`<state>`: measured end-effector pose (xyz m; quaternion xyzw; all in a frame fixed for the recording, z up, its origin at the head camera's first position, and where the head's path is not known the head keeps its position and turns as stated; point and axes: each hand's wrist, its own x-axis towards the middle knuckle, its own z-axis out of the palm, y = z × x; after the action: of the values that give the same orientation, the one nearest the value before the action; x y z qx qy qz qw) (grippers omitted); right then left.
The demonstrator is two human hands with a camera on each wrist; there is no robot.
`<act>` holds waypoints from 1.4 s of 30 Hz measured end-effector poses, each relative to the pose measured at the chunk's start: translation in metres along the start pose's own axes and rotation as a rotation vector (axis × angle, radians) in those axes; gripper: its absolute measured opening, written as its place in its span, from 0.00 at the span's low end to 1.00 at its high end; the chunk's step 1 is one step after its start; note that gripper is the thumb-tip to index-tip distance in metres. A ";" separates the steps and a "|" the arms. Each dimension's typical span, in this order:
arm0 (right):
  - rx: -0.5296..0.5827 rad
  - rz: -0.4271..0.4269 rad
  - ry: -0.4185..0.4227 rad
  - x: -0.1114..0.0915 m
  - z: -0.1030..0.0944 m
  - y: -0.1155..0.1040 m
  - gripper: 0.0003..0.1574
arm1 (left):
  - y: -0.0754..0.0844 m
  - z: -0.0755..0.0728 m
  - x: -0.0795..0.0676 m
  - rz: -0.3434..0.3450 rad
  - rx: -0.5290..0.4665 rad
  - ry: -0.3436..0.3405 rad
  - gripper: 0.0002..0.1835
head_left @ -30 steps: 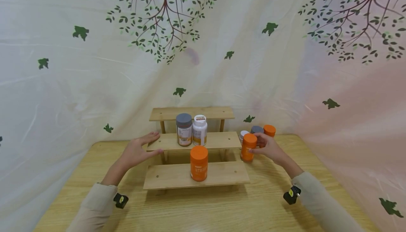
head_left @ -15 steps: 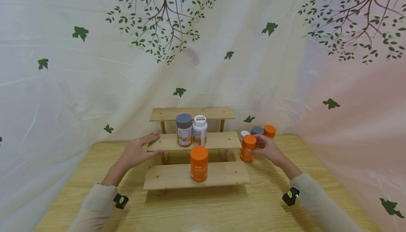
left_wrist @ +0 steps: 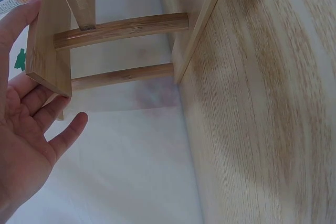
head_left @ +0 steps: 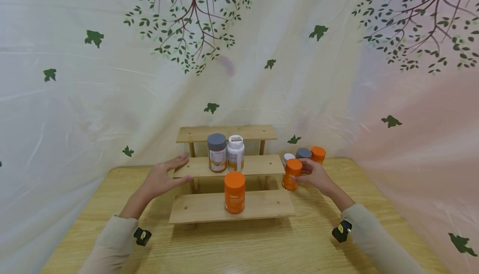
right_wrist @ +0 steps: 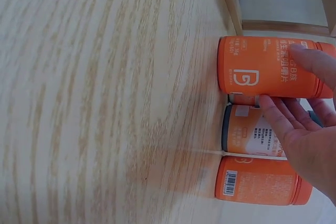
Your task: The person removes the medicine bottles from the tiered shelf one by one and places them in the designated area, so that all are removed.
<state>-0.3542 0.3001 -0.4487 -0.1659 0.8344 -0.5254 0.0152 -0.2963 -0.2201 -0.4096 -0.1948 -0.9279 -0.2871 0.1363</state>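
A three-tier wooden display stand (head_left: 209, 213) stands on the table. At the left end of its middle shelf, my left hand (head_left: 161, 180) grips the board, thumb at the front; the left wrist view shows several fingers (left_wrist: 50, 111) bent at the board's end. My right hand (head_left: 318, 177) holds an orange pill bottle (head_left: 291, 175) between thumb and fingers, upright, right beside the stand. In the right wrist view the base of this orange bottle (right_wrist: 252, 69) is at or very near the tabletop; I cannot tell whether it touches.
On the middle shelf stand a grey-capped bottle (head_left: 217, 153) and a white bottle (head_left: 235, 154). Another orange bottle (head_left: 235, 193) is on the lowest shelf. Behind my right hand are a white-capped bottle (head_left: 288, 157), a grey-capped one (head_left: 303, 153) and an orange one (head_left: 318, 154). A printed curtain (head_left: 149, 87) hangs behind.
My right hand and the orange bottle in it have shifted very slightly left. The left hand stays on the stand, and the other bottles keep their places.
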 end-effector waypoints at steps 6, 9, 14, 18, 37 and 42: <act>0.013 0.014 0.003 0.001 0.002 -0.001 0.42 | 0.000 0.000 0.000 -0.004 -0.001 0.000 0.38; 0.020 0.026 0.004 0.001 0.003 -0.001 0.42 | 0.000 0.000 -0.001 -0.011 -0.003 -0.008 0.38; 0.023 0.041 0.004 -0.001 0.004 -0.002 0.42 | 0.002 0.000 -0.003 -0.017 -0.011 -0.016 0.39; 0.018 0.034 0.003 -0.002 0.003 -0.004 0.41 | 0.003 0.000 -0.004 -0.015 -0.008 -0.009 0.39; 0.052 -0.002 -0.078 -0.003 -0.016 -0.021 0.39 | 0.004 0.001 -0.006 -0.016 -0.012 0.001 0.38; 0.049 0.005 -0.081 -0.002 -0.023 -0.027 0.40 | 0.004 0.001 -0.006 -0.010 -0.012 0.004 0.38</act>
<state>-0.3500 0.3102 -0.4143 -0.1846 0.8205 -0.5383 0.0543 -0.2894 -0.2182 -0.4112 -0.1902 -0.9269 -0.2938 0.1353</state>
